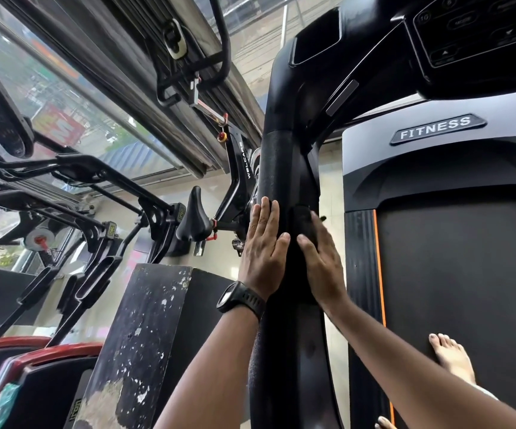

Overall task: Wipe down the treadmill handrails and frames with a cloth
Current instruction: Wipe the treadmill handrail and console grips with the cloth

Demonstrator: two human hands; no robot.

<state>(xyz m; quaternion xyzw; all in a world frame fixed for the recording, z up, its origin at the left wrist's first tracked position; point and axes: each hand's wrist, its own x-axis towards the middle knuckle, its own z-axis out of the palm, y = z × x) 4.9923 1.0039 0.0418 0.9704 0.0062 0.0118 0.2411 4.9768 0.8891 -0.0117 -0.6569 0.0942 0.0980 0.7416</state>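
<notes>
From the head view, the treadmill handrail [281, 168], a thick black padded bar, runs up the middle of the picture and sits directly between the two hands. The left hand [264, 252] lies flat against the rail's left side, fingers straight and close together, holding nothing; a black wristwatch [239, 300] sits on that wrist. The right hand [321, 258] lies flat against the rail's right side, fingers straight too, and they press a dark cloth [303, 222] onto the rail; the cloth shows only as a small dark fold past the fingertips, the rest hidden under the palm. Beyond the fingertips the rail curves into the console [479, 29], whose button panel sits far above the right hand. To the right of the right hand lies the black running belt [451, 274], edged by an orange stripe [380, 274], with a FITNESS badge [436, 128] on the grey motor cover above it. A bare foot [451, 357] stands on the belt beside the right forearm. Just left of the left hand are the saddle [196, 215] and black frame [244, 162] of a spin bike, close behind the rail. Below the left forearm stands a scuffed black box [145, 335] with chipped paint. Farther left, dark exercise machines [95, 187] stand before a large window [64, 97].
</notes>
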